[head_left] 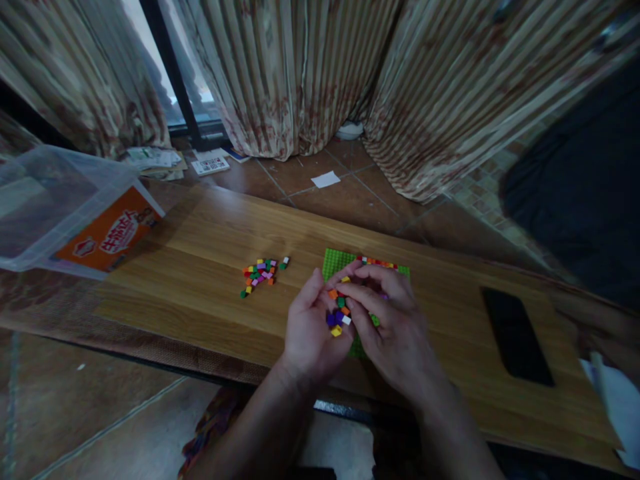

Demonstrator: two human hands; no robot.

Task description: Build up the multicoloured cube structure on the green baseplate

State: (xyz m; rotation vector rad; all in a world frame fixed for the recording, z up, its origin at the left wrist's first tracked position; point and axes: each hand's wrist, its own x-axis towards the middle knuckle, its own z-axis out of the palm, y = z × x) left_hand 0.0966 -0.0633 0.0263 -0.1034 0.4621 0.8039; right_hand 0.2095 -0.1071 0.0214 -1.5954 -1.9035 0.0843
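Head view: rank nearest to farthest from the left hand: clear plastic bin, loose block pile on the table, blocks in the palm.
1. Palm blocks: resting in the left hand.
2. Loose block pile: on the table, left of it.
3. Clear plastic bin: far left end.

Clock-faced from the middle of the view, the bench (200, 227) has a smooth wood-grain top with a soft sheen. Loose cubes (261, 272) at eight o'clock look like smooth plastic, as do the palm-held cubes (341, 302) near six. The studded baseplate (336, 261) toward five appears plastic too. At nine, a translucent plastic bin (30, 250) bears a smooth printed label (107, 233). Pleated cloth curtains (295, 73) hang at twelve, above a paper sheet (325, 179) on dull floor tiles (350, 207). A smooth, dark slab (517, 337) lies at four.
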